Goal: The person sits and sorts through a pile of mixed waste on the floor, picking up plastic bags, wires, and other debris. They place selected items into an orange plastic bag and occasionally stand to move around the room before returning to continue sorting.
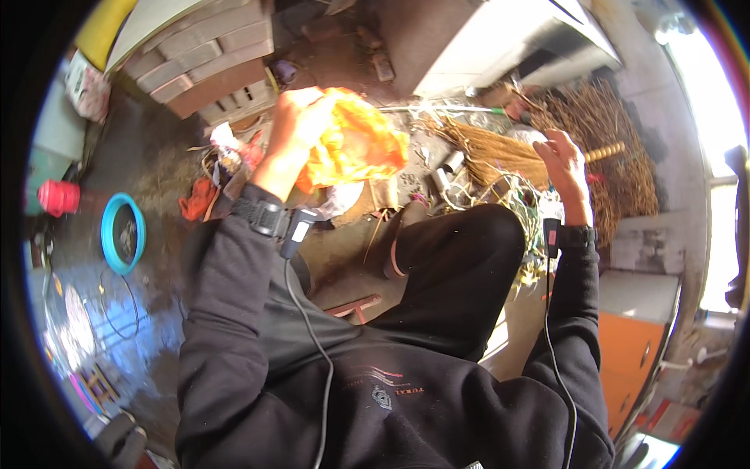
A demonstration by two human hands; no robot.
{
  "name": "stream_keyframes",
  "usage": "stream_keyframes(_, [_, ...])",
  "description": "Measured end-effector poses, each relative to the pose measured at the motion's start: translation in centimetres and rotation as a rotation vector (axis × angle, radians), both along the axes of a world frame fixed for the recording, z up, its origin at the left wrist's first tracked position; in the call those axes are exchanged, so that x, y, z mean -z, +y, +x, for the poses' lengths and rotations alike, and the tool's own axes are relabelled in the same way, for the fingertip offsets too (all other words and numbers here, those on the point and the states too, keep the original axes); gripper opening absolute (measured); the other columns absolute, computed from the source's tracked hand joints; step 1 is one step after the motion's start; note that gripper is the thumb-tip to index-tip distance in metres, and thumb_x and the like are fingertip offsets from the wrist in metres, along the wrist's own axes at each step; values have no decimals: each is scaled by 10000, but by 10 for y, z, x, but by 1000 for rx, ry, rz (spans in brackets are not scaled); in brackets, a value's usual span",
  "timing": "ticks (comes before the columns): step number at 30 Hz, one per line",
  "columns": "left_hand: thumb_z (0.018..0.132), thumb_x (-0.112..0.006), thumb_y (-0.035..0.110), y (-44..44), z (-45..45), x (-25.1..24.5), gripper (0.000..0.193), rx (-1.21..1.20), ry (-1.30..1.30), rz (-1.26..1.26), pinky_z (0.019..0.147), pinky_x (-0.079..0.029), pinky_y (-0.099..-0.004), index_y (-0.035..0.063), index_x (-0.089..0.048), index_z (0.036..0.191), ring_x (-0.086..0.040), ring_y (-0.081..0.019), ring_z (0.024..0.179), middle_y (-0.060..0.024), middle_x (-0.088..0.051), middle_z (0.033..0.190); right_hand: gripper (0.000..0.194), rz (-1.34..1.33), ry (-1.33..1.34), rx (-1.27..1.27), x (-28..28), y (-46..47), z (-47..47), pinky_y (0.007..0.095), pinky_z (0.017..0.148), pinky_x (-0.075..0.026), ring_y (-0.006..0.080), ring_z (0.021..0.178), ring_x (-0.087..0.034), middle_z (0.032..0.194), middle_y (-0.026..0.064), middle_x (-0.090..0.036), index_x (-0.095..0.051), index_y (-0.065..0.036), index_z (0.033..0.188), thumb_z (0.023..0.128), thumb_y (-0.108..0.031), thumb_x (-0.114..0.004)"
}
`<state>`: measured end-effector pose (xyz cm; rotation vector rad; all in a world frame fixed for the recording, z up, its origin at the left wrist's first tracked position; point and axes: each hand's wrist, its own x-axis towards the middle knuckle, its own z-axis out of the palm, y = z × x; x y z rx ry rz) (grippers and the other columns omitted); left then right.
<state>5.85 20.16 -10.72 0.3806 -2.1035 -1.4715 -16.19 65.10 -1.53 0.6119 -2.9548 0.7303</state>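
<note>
My left hand grips the gathered top of a bright orange plastic bag, which hangs spread out in strong sunlight. What is inside the bag, if anything, cannot be made out. Raised on the right, my right hand has bent fingers, and whether something thin sits between them is unclear. Behind it lies a straw broom with a ridged wooden handle. Below the orange bag, a pale plastic bag and flattened cardboard rest on the floor near my feet.
A heap of tangled strips and scraps lies beside my right knee. Red plastic bags are on the left. A blue basin and red container stand farther left. Stacked bricks, brushwood and an orange-fronted cabinet surround me.
</note>
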Motion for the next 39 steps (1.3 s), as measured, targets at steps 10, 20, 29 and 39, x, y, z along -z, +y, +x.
stream_keyframes(10, [968,-774,222,11,-2,-2,199,-125,-160,353,498,-443,-251,52,-760,864,-586,-84,583,17,-649,758,780,114,-152,265,63,136,82,476,1062,-527,388,1252,-668,1361,263,-683,-597,-29,1441,877,-504,-852])
stream_keyframes(20, [955,-777,168,28,-21,14,103,-147,-194,446,505,-442,-241,77,-767,907,-631,-63,644,29,-685,789,590,359,51,72,148,131,152,528,979,-548,449,1141,-655,1211,275,-677,-564,25,1424,892,-160,-743])
stream_keyframes(29, [989,-732,207,50,-46,39,230,-122,-53,195,631,-535,-379,-7,-716,907,-678,-170,708,-100,-720,798,563,62,25,240,118,107,100,466,1088,-501,443,1233,-664,1301,271,-708,-607,42,1427,960,-236,-754])
stream_keyframes(39, [829,-770,275,74,10,17,324,64,-181,-335,764,-596,-530,-19,-745,962,-758,-449,865,-266,-748,867,472,0,367,-209,2,-13,83,473,931,-544,391,1115,-672,1244,227,-690,-618,29,1390,949,-82,-742])
